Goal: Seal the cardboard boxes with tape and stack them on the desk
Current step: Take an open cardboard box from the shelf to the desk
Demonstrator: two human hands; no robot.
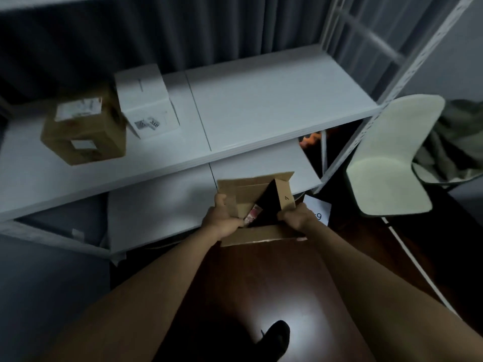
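Below the head camera, out at arm's length, both hands hold an open box (pixel 257 209) over the dark floor, just in front of the lower shelf (pixel 162 205). Its flaps are still up and untaped, so this looks like the closing step before any tape goes on; no tape is in sight. The left hand (pixel 222 218) grips the left flap, fingers curled over its edge, probably to fold it inward. The right hand (pixel 296 218) clamps the right side near the front corner, fingers wrapped on the cardboard, steadying the box. Something pale and reddish shows inside, too dim to name.

On the desk (pixel 261 105), well apart from the hands, a brown box (pixel 83 137) and a white box (pixel 146 100) stand side by side, likely the start of the stack. A chair (pixel 392 158) stands to the right.
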